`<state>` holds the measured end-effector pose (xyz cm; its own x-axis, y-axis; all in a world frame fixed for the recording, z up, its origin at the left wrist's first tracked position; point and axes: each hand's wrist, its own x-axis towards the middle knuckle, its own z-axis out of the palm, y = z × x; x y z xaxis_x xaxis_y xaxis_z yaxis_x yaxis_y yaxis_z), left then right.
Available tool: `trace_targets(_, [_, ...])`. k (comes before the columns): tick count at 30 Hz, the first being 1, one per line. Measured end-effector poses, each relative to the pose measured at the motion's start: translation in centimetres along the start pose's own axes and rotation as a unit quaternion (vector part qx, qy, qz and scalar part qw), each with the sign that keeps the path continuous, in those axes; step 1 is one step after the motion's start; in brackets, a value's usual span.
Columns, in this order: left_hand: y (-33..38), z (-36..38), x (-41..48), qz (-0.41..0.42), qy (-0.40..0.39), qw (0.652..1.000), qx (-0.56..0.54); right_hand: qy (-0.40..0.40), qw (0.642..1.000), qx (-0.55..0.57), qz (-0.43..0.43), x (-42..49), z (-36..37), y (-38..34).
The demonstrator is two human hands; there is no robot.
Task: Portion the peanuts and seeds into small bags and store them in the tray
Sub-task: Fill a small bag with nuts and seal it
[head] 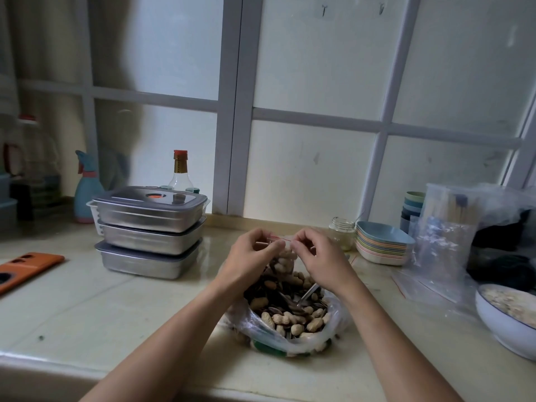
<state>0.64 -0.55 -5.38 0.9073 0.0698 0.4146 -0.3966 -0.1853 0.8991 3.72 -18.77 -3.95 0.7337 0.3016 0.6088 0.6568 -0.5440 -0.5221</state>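
A small clear zip bag (pixel 284 261) with a red seal line, partly filled with peanuts, hangs above the big bag. My left hand (pixel 249 258) pinches its top edge on the left and my right hand (pixel 317 256) pinches it on the right. Below them a large clear plastic bag (pixel 333 329) lies open on the counter, full of peanuts and dark seeds (pixel 290 314). A metal spoon (pixel 304 297) lies in the mix. Three lidded steel trays (pixel 150 230) are stacked to the left.
Loose empty zip bags (pixel 441 250) lie at the right beside a stack of coloured dishes (pixel 383 242) and a small glass jar (pixel 342 232). A white bowl (pixel 499 320) sits at the far right. An orange phone (pixel 26 268), spray bottle (pixel 87 195) and glass bottle (pixel 180 172) stand left.
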Motion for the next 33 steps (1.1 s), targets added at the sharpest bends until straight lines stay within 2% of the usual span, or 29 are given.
trace_targets(6, [-0.2,-0.2,0.4,0.008,0.027,1.0,0.012,0.015,1.0,0.012,-0.025,0.0,0.0,-0.2])
trace_targets(13, [-0.4,-0.2,0.5,-0.003,0.043,0.999,-0.003,0.002,0.999,0.046,0.015,0.0,0.1,-0.2])
trace_targets(16, [-0.4,0.0,0.4,-0.006,0.044,0.999,-0.019,-0.01,0.999,0.024,0.021,-0.1,0.0,-0.3])
trace_targets(20, [-0.3,0.1,0.5,0.008,0.046,0.999,-0.008,0.009,1.0,0.017,0.021,-0.1,0.0,-0.5])
trace_targets(23, [-0.1,0.1,0.4,0.008,0.052,0.998,-0.025,0.016,0.998,0.054,0.037,-0.1,-0.1,-0.5])
trace_targets(25, [0.2,0.1,0.1,0.005,0.038,0.998,-0.043,0.006,0.994,0.094,0.057,-0.1,-0.1,-0.6])
trace_targets(29, [0.6,0.3,-0.4,0.007,-0.063,0.997,-0.046,0.007,0.988,0.127,0.086,-0.1,-0.1,-0.5])
trace_targets(33, [0.1,0.4,-0.4,0.046,-0.086,0.993,-0.068,0.044,0.983,0.162,0.079,-0.2,-0.2,-0.5])
